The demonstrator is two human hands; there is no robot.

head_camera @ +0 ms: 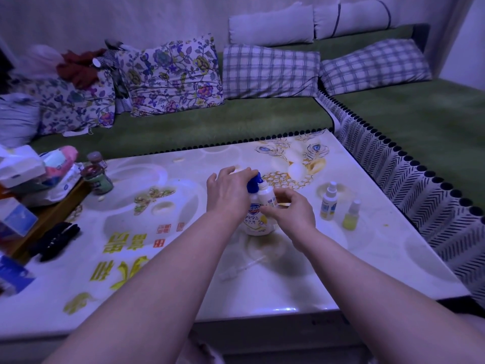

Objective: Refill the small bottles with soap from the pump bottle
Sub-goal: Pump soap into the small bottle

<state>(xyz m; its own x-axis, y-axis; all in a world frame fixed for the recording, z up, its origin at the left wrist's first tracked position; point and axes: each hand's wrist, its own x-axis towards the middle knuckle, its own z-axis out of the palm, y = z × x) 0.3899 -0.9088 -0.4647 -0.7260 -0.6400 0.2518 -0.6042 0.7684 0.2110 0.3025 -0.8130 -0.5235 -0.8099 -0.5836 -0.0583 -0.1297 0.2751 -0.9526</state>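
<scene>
The left hand [225,195] lies straight-fingered on top of the pump bottle [256,220], seemingly ready to press, while the right hand [291,215] pinches a small bottle [266,197] against its spout, mid-table, to catch soap.

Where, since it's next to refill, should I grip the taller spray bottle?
Grip the spray bottle round its straight body, below the thin head, from the left: it stands upright, and the yellow bottle stands close on its right.
</scene>
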